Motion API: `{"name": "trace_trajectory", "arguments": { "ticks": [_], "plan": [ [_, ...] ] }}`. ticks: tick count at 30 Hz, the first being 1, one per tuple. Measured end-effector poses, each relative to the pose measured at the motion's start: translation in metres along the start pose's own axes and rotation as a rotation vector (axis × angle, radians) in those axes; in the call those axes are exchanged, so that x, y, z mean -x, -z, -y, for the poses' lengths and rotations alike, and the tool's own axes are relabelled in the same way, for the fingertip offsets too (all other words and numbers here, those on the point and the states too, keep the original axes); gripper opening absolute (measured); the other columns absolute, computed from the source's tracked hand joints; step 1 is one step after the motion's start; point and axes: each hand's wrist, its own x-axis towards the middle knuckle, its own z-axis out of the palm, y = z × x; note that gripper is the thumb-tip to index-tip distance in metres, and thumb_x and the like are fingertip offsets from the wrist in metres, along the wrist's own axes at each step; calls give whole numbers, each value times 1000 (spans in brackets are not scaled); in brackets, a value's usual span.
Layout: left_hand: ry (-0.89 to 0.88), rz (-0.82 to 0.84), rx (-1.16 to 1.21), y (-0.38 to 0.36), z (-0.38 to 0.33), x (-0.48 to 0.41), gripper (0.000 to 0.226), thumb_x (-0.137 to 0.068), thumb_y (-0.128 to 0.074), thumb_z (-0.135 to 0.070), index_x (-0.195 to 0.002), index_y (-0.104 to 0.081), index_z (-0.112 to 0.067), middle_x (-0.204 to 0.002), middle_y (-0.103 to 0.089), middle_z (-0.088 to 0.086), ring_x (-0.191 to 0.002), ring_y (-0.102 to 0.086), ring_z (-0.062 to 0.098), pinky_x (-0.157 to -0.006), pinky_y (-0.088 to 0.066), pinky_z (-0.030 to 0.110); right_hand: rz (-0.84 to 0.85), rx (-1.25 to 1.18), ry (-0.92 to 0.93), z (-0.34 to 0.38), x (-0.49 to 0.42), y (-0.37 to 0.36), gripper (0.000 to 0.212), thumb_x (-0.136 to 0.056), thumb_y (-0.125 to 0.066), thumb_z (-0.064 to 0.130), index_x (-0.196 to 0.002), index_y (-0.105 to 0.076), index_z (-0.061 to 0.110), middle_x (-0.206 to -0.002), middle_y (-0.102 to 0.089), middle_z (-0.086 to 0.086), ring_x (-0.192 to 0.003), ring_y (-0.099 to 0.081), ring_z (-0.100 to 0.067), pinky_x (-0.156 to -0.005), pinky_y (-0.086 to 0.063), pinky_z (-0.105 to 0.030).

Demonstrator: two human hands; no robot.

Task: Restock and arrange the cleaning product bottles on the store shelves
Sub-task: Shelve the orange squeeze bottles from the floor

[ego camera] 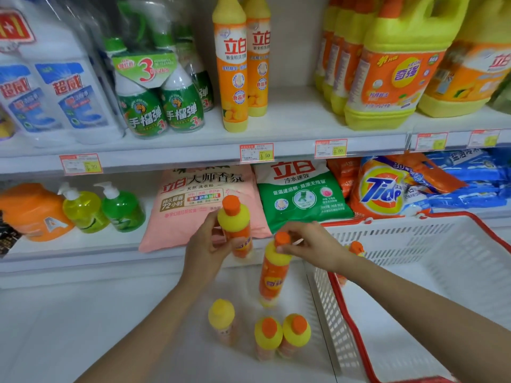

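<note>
Your left grip wraps the body of one bottle, raised in front of the pink bag. Your right grip pinches a second bottle by the neck only, over the bottom shelf. Risk: that bottle swings or slips and topples the three standing bottles just below. Basket is beside you on the right.

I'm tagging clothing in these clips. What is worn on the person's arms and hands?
The left hand and right hand are bare: no gloves, no watch or bracelet. No sleeve is in view.
</note>
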Motion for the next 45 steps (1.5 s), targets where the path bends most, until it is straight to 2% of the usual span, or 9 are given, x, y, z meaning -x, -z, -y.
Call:
{"name": "trace_trajectory", "arguments": {
  "ticks": [5,10,13,19,25,30,36,42,45],
  "plan": [
    [-141,-86,96,17,-61,-17,61,-69,-76,-47,-124,-56,-32,-110,-68,-17,-99,-63,4,-82,-57,44,-251,7,137,52,1,96,22,-89,-70,33,-102,-67,15,-93,-71,4,-87,-66,-4,-71,-50,-14],
    [-252,-135,153,26,-135,-37,57,-74,-84,-27,-115,-53,-51,-113,-68,-15,-103,-66,11,-83,-58,38,-537,-17,233,97,2,173,28,-88,-64,39,-103,-64,16,-91,-69,7,-87,-66,-6,-68,-54,-25],
    [-313,-161,222,26,-173,-51,54,-73,-82,-40,-115,-51,-55,-118,-65,-17,-105,-68,18,-88,-57,33,-708,-13,305,116,0,205,20,-88,-62,37,-102,-60,23,-88,-65,13,-82,-63,0,-66,-54,-32],
    [-387,-236,200,15,-204,-98,53,-78,-81,-31,-118,-52,-53,-118,-65,-11,-110,-63,12,-93,-55,43,-934,-1,382,124,-19,231,24,-91,-63,35,-109,-61,18,-87,-65,4,-75,-62,-13,-65,-55,-37],
    [-290,-226,134,-2,-195,-140,60,-78,-79,-35,-133,-53,-33,-121,-65,-15,-107,-62,4,-90,-55,45,-896,59,316,104,-60,240,33,-90,-54,53,-109,-60,27,-87,-68,-3,-76,-65,-23,-66,-53,-48],
    [-306,-233,7,-16,-201,-170,60,-84,-75,-36,-138,-49,-29,-126,-63,-12,-110,-60,8,-90,-51,28,-888,64,273,97,-90,248,31,-93,-54,48,-112,-58,24,-88,-67,1,-77,-63,-20,-68,-52,-47],
    [-188,-316,-209,-36,-212,-216,51,-93,-59,-47,-132,-50,-17,-121,-66,3,-108,-63,25,-88,-51,42,-769,-121,267,100,-126,250,34,-98,-52,37,-123,-46,15,-101,-60,12,-95,-59,-8,-89,-48,-36],
    [-158,-348,-333,-39,-209,-239,44,-97,-51,-48,-120,-56,-11,-107,-68,9,-96,-64,30,-76,-48,39,-510,-196,225,76,-156,229,88,-83,-78,26,-149,-21,20,-138,-49,-1,-124,-54,-19,-105,-47,-38],
    [-176,-319,-375,-43,-203,-238,44,-97,-54,-42,-126,-53,-8,-113,-64,12,-103,-62,30,-83,-48,41,-563,-303,184,67,-163,222,85,-84,-77,16,-147,-20,11,-138,-47,-2,-124,-53,-14,-106,-46,-35]
  ]
}}
